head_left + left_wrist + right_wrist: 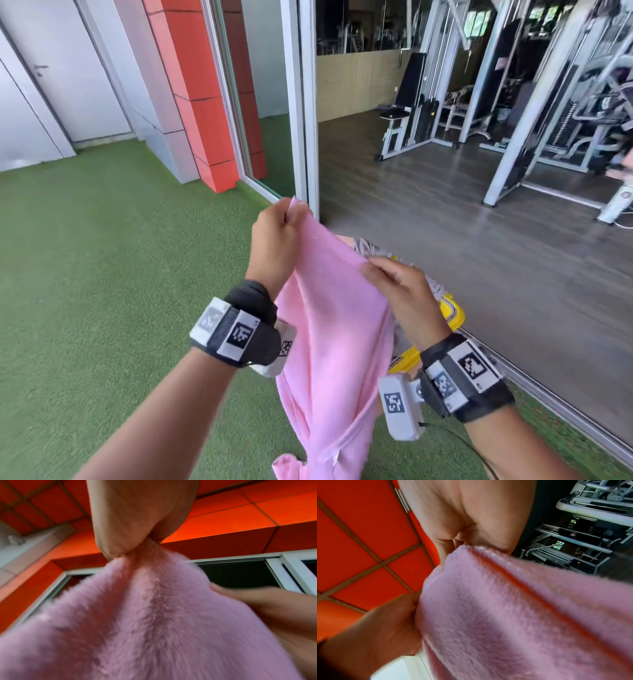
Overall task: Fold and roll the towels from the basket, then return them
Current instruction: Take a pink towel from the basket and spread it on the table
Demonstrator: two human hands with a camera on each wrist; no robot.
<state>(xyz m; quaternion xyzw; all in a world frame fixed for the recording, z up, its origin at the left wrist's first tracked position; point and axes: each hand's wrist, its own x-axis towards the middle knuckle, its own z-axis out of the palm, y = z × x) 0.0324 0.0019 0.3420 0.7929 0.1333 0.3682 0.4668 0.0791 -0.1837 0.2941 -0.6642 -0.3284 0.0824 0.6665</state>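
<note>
Pink towel [329, 342], hanging nearest the viewer, is held up in the air over green turf [102, 274] and drapes down between the two forearms, its lower corner bunched at the near edge of the head view. Left hand [274, 240] pinches the far upper corner between thumb and curled fingers; the left wrist view shows the pile gathered into that pinch. Right hand [400, 291] grips the top hem a little nearer and to the right, fingers curled round the edge. Partly hidden behind the towel and the right hand is a yellow basket [452, 308], standing just beside the sliding-door track, with grey and pale cloth [366, 246] showing above its rim. Beyond the glass door [301, 102] lie a dark wooden floor and gym machines [513, 102].

Judged risks: the towel is not yet spread flat, and the hem sags between the grips, so a fold started now would likely come out skewed. The loose lower end may drag on the turf or snag on the basket.
</note>
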